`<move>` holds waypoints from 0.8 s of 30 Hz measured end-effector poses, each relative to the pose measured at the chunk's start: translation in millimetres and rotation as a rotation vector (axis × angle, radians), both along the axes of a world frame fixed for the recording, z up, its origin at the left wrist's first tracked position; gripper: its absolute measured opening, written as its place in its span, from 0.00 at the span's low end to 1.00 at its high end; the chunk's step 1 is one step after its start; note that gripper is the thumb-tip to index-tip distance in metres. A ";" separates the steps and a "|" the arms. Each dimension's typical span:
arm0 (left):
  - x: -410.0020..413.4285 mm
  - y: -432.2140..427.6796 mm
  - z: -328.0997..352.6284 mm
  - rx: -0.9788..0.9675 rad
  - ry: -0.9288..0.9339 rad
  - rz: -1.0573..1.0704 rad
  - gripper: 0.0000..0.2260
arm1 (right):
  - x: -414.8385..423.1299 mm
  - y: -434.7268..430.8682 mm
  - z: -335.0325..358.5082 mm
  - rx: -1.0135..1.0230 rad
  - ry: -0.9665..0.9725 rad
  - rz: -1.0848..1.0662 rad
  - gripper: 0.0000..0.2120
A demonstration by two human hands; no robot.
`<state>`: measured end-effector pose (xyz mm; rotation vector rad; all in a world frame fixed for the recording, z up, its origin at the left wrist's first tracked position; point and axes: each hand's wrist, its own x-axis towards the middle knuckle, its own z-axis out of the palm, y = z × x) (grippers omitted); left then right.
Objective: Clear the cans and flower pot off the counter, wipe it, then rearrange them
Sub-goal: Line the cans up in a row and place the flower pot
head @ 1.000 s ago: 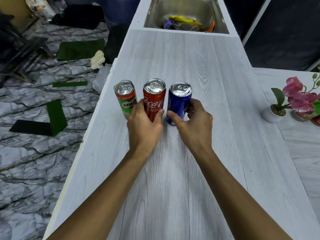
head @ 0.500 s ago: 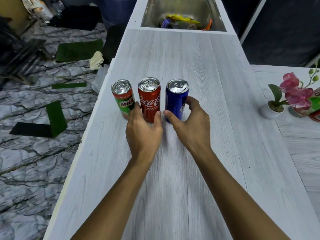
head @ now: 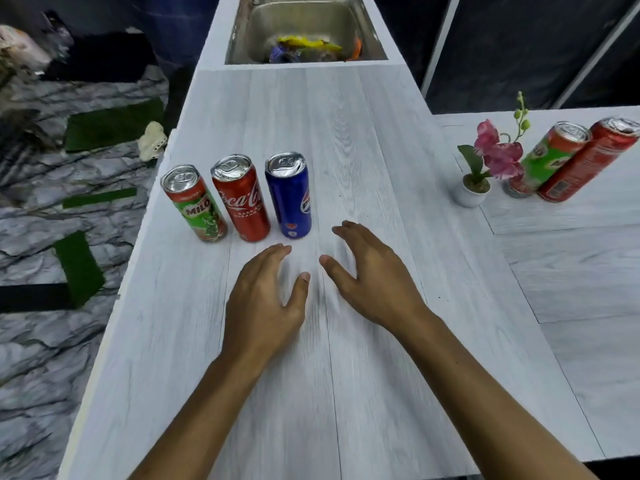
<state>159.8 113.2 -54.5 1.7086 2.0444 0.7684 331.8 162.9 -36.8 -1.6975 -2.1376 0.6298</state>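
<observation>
Seemingly the job sits somewhere in its rearranging stage, though nothing shows whether the pale grey wood-grain counter [head: 346, 150] has been wiped; no cloth is in view. Three tall slim drink cans stand upright in a close row at centre left of the frame: a green-and-red can [head: 195, 202], a red can [head: 240, 199] and a dark blue can [head: 289, 195]. At the right edge, on the adjoining surface, a small white flower pot with pink blossoms [head: 472, 190] stands just beside a second green-and-red can [head: 547, 157] and a second red can [head: 588, 161]. By my reading, those three are left to be brought over.

Both hands are empty. The left hand [head: 263, 299] and right hand [head: 374, 278] hover low over the counter below the row, fingers loosely spread, touching no can.

The left can reads "MILO", the middle one "Coca-Cola" with "RASA" beneath; the blue can shows a partial Pepsi roundel. Writing on the far cans is too blurred to read.
</observation>
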 end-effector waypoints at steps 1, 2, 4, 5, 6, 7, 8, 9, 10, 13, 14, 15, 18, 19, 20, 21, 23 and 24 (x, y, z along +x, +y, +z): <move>4.1 0.2 2.3 -0.004 0.002 -0.040 0.26 | 8.2 -4.6 1.6 0.009 -0.020 0.015 0.30; 8.3 0.3 4.5 -0.006 0.006 -0.079 0.26 | 16.6 -9.2 3.3 0.018 -0.036 0.027 0.30; 18.8 0.5 7.5 -0.011 0.029 -0.152 0.26 | 34.1 -18.3 7.1 0.037 -0.057 0.046 0.29; 23.7 0.6 8.3 -0.012 0.039 -0.182 0.26 | 42.1 -22.3 8.9 0.050 -0.067 0.055 0.28; 30.8 0.6 9.0 -0.017 0.047 -0.211 0.26 | 52.6 -27.2 10.2 0.070 -0.081 0.059 0.28; 38.2 1.0 9.6 -0.022 0.050 -0.235 0.26 | 62.6 -31.7 11.0 0.089 -0.097 0.063 0.27; 46.5 1.2 10.1 -0.027 0.051 -0.258 0.27 | 73.8 -36.1 11.3 0.104 -0.117 0.063 0.27; 55.4 1.3 10.6 -0.025 0.052 -0.282 0.27 | 85.0 -40.2 11.6 0.113 -0.137 0.060 0.27; 62.9 0.9 10.7 -0.019 0.055 -0.307 0.27 | 94.7 -43.7 11.4 0.118 -0.154 0.055 0.27; 93.6 2.5 10.7 -0.007 0.060 -0.383 0.27 | 130.3 -54.6 10.8 0.119 -0.172 0.008 0.26; 104.1 3.4 10.3 -0.018 0.056 -0.401 0.28 | 142.0 -57.7 10.7 0.118 -0.172 -0.009 0.26; 112.9 4.5 9.6 -0.031 0.050 -0.415 0.28 | 151.7 -60.5 10.0 0.115 -0.175 -0.023 0.26; 145.8 8.7 7.2 -0.032 0.036 -0.464 0.29 | 185.7 -70.1 8.0 0.103 -0.185 -0.083 0.26; 156.3 9.8 6.7 -0.020 0.034 -0.481 0.28 | 195.8 -72.9 7.6 0.100 -0.188 -0.101 0.27; 165.1 10.1 6.4 -0.006 0.037 -0.497 0.28 | 204.4 -75.3 7.2 0.098 -0.188 -0.117 0.27; 176.5 10.8 6.6 0.010 0.041 -0.514 0.27 | 214.7 -77.7 6.9 0.097 -0.182 -0.136 0.27; 197.7 12.9 6.8 0.028 0.049 -0.545 0.27 | 233.9 -81.4 6.6 0.100 -0.165 -0.176 0.26; 208.3 14.3 7.0 0.027 0.047 -0.556 0.27 | 242.9 -82.6 6.6 0.102 -0.163 -0.194 0.26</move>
